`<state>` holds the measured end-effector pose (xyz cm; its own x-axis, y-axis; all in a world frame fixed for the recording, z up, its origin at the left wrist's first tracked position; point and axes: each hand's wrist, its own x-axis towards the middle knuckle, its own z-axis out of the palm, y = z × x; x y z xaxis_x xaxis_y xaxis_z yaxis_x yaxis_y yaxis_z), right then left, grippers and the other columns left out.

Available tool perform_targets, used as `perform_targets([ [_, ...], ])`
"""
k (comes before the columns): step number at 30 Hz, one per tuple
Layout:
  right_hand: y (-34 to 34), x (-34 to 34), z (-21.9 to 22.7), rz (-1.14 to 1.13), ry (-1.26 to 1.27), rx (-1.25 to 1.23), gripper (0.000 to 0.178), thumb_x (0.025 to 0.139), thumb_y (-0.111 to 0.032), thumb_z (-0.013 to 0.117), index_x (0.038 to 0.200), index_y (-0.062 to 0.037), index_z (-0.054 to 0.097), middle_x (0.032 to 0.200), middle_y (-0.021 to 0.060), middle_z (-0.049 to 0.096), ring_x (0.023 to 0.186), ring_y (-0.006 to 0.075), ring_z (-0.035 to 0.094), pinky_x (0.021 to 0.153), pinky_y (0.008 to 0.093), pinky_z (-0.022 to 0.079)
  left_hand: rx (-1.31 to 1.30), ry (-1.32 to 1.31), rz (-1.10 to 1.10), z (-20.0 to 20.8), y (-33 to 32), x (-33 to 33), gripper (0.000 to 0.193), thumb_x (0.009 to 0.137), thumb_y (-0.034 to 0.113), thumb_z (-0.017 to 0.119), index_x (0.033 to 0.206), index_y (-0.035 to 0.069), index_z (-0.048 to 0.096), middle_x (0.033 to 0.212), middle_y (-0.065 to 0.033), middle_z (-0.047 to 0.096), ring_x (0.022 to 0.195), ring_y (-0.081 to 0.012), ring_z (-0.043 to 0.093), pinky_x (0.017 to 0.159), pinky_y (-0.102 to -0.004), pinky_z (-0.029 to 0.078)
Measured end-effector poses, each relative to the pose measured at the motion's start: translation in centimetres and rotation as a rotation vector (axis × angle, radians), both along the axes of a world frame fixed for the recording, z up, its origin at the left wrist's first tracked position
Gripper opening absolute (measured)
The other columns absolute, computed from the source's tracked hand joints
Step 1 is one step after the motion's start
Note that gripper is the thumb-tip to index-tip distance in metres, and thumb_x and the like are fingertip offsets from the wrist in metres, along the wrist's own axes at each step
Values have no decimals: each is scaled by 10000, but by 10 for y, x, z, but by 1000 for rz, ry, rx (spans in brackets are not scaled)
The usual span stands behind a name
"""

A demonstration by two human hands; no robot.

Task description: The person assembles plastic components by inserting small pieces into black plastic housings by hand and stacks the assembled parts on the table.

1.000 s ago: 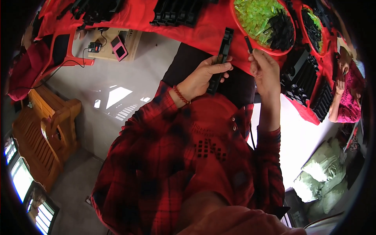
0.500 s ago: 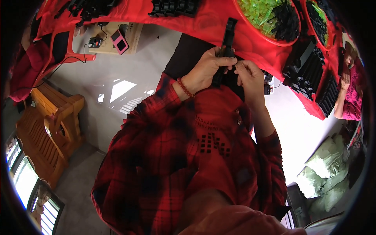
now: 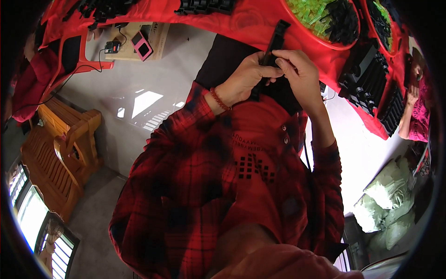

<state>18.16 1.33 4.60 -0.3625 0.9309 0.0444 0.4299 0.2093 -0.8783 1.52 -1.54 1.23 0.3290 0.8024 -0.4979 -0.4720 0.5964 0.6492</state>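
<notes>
A long black plastic strip (image 3: 278, 38) stands tilted over my lap, its upper end leaning toward the red-covered table. My left hand (image 3: 248, 76) is closed around its lower middle, thumb across the front. My right hand (image 3: 299, 69) is bent over the strip from the right, fingertips touching it above my left thumb. Whether a small part sits between those fingertips is hidden. Just beyond, to the right, a red basin (image 3: 310, 45) holds yellow-green clear pieces (image 3: 306, 18) and small black pieces (image 3: 341, 23).
Black strips (image 3: 364, 81) lie in rows at the table's right, with more black parts (image 3: 204, 6) along the far edge. A second red basin (image 3: 382, 35) stands beyond. Another person's arm (image 3: 409, 107) shows at far right. A wooden bench (image 3: 60, 149) stands left.
My right hand has moved up and over the strip, from beside my left thumb to above it. The strip leans slightly more to the right; my left hand keeps its hold.
</notes>
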Motion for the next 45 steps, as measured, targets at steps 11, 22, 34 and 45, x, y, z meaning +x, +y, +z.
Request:
perform_targets([
  [11, 6, 4, 14, -114, 157, -328, 146, 953, -120, 659, 1066, -41, 707, 844, -7, 652, 657, 39, 519, 584, 202, 430, 79, -121, -110, -5, 0, -8, 340, 974, 321, 654, 1147, 35, 592, 974, -61, 648, 800, -140, 619, 696, -274, 488],
  [22, 14, -1, 22, -263, 213, -268, 163, 960, -132, 665, 1073, -22, 707, 838, -16, 654, 631, 27, 490, 566, 188, 406, -98, -406, -109, -24, 4, -11, 622, 1066, 514, 265, 1402, 36, 479, 1182, -190, 654, 858, -212, 638, 764, -330, 503],
  [34, 21, -3, 24, -162, 251, -351, 141, 1014, -155, 580, 1069, -34, 627, 961, 52, 714, 623, 31, 515, 610, 227, 471, -165, -461, -107, -31, 4, -12, 597, 1070, 498, 267, 1386, 48, 499, 1240, -199, 642, 878, -230, 646, 774, -339, 512],
  [45, -15, -2, 20, 339, -433, 293, 122, 950, -32, 553, 1071, -39, 564, 823, 116, 671, 670, 284, 626, 600, 350, 452, -219, -378, -12, -36, 0, -5, 404, 1061, 390, 421, 1226, 62, 589, 1164, -90, 661, 1004, -221, 634, 813, -366, 518],
])
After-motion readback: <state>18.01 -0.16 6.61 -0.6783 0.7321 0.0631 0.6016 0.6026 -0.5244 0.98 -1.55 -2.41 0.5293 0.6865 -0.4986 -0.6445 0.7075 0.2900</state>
